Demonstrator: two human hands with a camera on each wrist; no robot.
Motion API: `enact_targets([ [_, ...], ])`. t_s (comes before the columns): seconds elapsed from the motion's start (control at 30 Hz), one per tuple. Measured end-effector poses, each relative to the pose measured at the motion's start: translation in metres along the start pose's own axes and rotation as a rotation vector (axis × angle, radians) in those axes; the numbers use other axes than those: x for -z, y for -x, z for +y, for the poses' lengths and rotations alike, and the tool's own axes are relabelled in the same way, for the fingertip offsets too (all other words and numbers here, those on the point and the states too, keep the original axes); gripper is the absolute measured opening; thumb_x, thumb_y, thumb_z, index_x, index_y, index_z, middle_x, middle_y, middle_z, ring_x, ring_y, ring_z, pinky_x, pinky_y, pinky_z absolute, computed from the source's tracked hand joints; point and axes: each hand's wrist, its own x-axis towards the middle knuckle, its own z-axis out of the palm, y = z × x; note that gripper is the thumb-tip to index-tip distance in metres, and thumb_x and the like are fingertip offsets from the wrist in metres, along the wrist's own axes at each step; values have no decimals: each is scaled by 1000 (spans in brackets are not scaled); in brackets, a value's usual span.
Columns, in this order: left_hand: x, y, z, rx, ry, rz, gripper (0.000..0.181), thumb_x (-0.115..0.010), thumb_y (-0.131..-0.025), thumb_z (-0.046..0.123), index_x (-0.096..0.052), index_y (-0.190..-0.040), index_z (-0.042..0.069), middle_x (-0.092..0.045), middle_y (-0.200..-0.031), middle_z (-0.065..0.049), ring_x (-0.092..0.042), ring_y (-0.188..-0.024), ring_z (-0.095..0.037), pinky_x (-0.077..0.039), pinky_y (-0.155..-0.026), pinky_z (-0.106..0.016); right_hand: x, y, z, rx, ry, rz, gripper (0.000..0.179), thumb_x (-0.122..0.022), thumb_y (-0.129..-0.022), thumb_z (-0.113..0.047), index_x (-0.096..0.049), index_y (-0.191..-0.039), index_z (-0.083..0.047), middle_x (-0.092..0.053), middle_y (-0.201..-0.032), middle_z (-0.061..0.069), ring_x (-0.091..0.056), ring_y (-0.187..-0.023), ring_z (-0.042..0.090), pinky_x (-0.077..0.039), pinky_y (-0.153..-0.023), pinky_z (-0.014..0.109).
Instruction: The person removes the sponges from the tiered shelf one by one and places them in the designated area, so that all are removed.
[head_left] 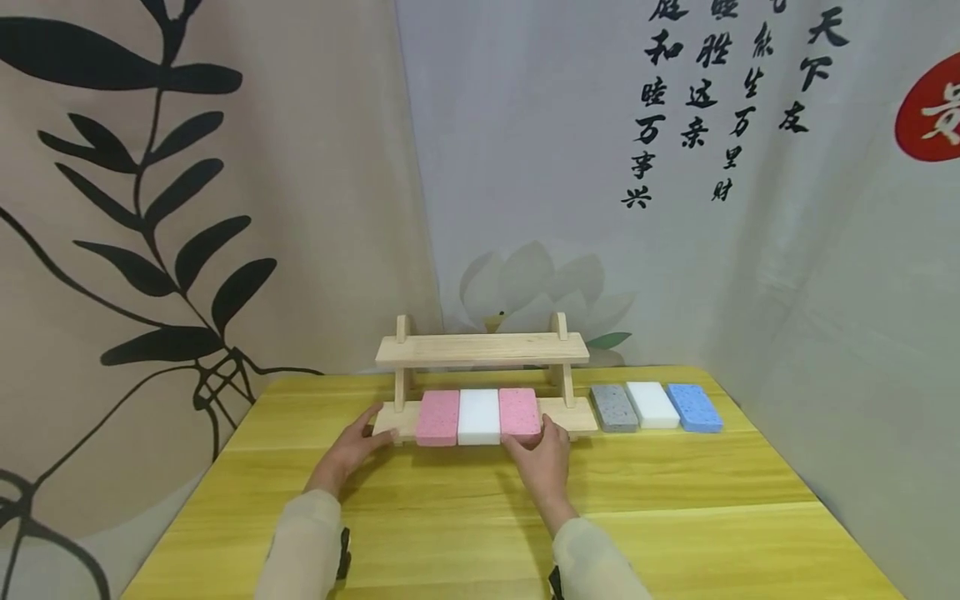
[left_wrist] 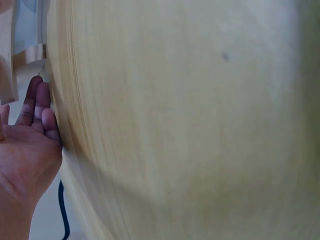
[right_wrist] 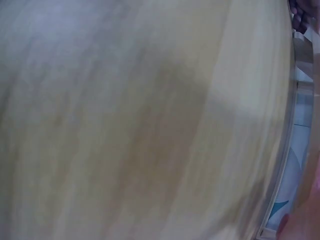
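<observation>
A two-tier wooden rack stands near the table's back edge. Side by side on its lower shelf sit a pink sponge, a white sponge and a second pink sponge. My right hand pinches that right-hand pink sponge between thumb and fingers, at its front and right side. At the shelf's left end, my left hand touches the wood, thumb near the front edge. The left wrist view shows the left hand with its fingers fairly straight beside the wood.
To the right of the rack, a grey sponge, another white sponge and a blue sponge lie in a row on the yellow wooden table. A printed curtain hangs close behind the table.
</observation>
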Motion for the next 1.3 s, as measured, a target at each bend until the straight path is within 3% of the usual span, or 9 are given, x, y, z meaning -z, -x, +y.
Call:
enact_targets([
  [0.47,-2,5,1,-25,28,3,83,-67,-94,45,-21,-159,20,-40,-145,-32,-43,-130,-46,-29,-107,-65,-7,0,3,-18,10,-29,88,-84,-80,-30,-39,-145,8,-41,-139,27,-45,-127,41,-36,-108,52],
  [0.83,-1,5,-1,-29,39,-3,87,-67,-92,49,-20,-160,21,-25,-153,-36,-27,-140,-52,-24,-109,-66,-7,-4,7,3,14,-24,83,-82,-82,-29,-41,-144,8,-43,-136,28,-47,-125,42,-36,-107,54],
  [1.3,-1,4,0,-34,44,9,85,-68,-92,46,-22,-159,20,-35,-148,-35,-40,-133,-48,-29,-107,-65,-6,-5,0,-54,63,38,81,-80,-82,-30,-42,-143,8,-44,-134,27,-49,-121,43,-40,-102,54],
])
